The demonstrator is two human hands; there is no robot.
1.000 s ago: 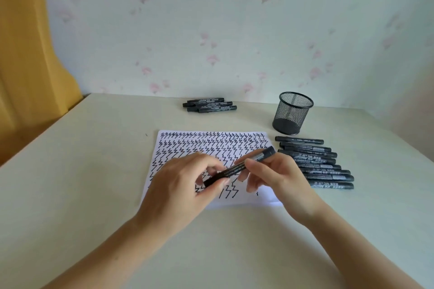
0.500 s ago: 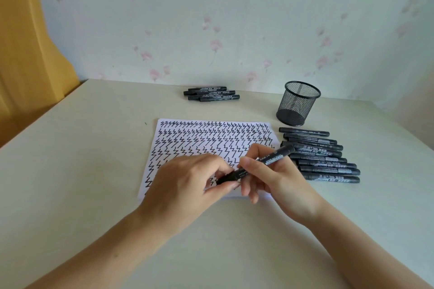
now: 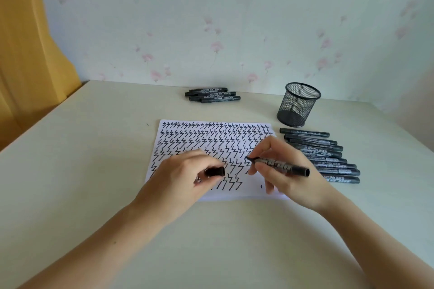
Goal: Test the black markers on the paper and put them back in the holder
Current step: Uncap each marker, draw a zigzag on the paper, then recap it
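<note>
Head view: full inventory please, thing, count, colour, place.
paper: one, white, covered in black zigzags, centre of the table.
uncapped marker: one, black, tip over the paper.
cap: one, black, over the paper's near part.
marker row: about nine, black, lying right of the paper.
marker pile: about four, black, far side near the wall.
mesh holder: one, black, upright, behind the row; no markers visible inside.
table: one, cream.
curtain: one, yellow, far left.
wall: pale, pink floral print.
left hand: pinches the cap.
right hand: holds the uncapped marker in a writing grip.
</note>
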